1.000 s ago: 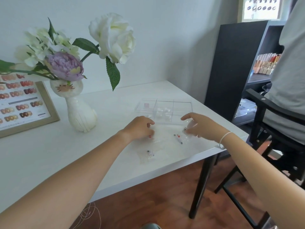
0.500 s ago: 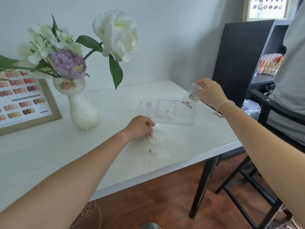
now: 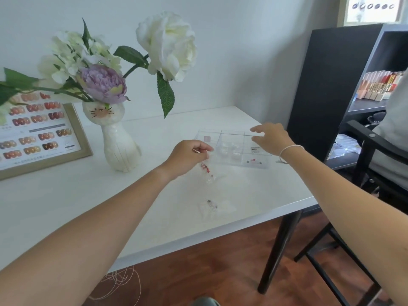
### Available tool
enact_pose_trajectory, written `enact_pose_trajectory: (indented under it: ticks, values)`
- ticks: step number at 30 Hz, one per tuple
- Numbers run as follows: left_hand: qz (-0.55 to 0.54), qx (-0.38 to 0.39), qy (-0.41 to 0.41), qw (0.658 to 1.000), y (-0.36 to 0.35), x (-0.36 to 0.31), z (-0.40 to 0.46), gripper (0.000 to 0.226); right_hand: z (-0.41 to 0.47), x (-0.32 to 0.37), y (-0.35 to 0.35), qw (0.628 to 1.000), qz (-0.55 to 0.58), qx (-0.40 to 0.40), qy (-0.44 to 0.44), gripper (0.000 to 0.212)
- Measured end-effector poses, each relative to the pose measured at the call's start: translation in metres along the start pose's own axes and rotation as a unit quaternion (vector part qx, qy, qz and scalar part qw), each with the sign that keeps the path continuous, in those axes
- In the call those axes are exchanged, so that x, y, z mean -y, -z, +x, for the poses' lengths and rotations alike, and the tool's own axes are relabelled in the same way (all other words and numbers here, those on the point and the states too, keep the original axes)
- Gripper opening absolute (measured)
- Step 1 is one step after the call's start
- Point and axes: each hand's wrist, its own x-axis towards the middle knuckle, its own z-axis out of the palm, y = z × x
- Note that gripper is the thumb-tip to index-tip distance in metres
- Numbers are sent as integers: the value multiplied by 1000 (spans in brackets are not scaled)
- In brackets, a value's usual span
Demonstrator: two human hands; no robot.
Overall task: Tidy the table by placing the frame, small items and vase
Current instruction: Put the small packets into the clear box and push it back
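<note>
A clear compartment box sits on the white table toward its right side. My left hand pinches the top of a small clear bag of red star beads, lifted just left of the box. My right hand hovers over the box's right compartments, fingers apart and empty. A clear bag with star beads lies in the box's near right compartment. Another small bag of beads lies near the table's front edge. A white cat-shaped vase with flowers stands at the left, beside a wooden frame.
A black shelf unit with small bottles stands right of the table. A black chair with a seated person in grey is at the far right. Loose thread lies on the wooden floor below.
My right hand carried a small bag from the table up over the box and let it go into the near right compartment. My left hand lifted its bag off the table.
</note>
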Motion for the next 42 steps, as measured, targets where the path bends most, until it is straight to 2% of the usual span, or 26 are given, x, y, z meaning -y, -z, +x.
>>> enact_pose_trajectory:
  ticks: [2, 4, 6, 11, 14, 17, 23, 28, 34, 37, 42]
  values:
    - [0, -9, -11, 1000, 3, -3, 0, 17, -8, 5, 0, 999, -20, -42, 26, 33]
    - [-5, -20, -21, 1000, 8, -6, 1, 17, -21, 12, -1, 994, 14, -90, 67, 24]
    - [-11, -34, -31, 999, 13, -8, 1, 16, -40, 19, -4, 989, 56, -92, 106, 15]
    - [-17, -67, -41, 997, 27, -13, 3, 14, -90, 34, -19, 975, 118, 93, 163, 3]
    - [-16, -72, -41, 996, 30, -15, 1, 14, -103, 38, -28, 958, 112, 206, 164, 23]
    - [-13, -72, -42, 996, 32, -14, 0, 14, -107, 41, -35, 951, 83, 243, 172, 35]
    - [-12, -73, -41, 996, 32, -12, -1, 14, -106, 40, -37, 951, 87, 239, 174, 29]
    - [-10, -67, -45, 997, 27, -16, 5, 14, -103, 24, -33, 956, 124, 210, 162, 15]
    - [-10, -58, -60, 996, 15, -31, 18, 15, -94, -5, -13, 965, 164, 161, 128, 26]
    - [-7, -51, -71, 996, 5, -40, 27, 15, -86, -23, 1, 959, 231, 142, 79, 26]
    - [-3, -60, -91, 994, -15, -57, 48, 16, -71, -49, 23, 956, 288, 46, 25, 30]
